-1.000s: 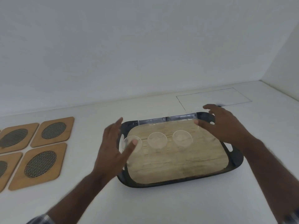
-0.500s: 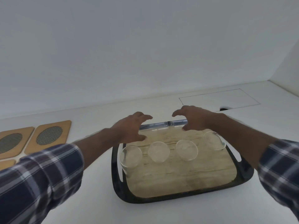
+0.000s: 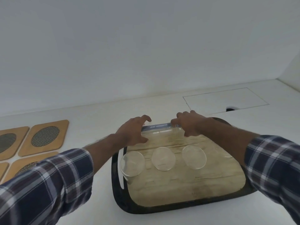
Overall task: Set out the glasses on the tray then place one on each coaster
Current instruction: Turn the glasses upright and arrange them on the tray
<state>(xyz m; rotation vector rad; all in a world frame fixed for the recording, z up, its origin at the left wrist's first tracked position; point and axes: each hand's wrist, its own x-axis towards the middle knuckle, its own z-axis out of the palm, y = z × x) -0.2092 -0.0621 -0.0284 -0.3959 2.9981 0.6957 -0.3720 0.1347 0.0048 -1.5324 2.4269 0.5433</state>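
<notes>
A dark-rimmed tray with a wood-look floor lies on the white counter. Three clear glasses stand in a row on it: left, middle, right. A fourth glass is mostly hidden by my right forearm. A clear bar-like glass piece lies along the tray's far rim. My right hand curls around its right end. My left hand hovers at its left end with fingers bent and apart. Wooden coasters with mesh ovals, such as the nearest one, lie to the left.
Another coaster lies further left, and my left sleeve partly covers one. A rectangular panel outline with a dark hole is set in the counter at the back right. A white wall rises behind.
Both hands left the tray's sides and came together at its far rim. The right hand has closed on the end of the clear piece. The row of glasses has stayed put.
</notes>
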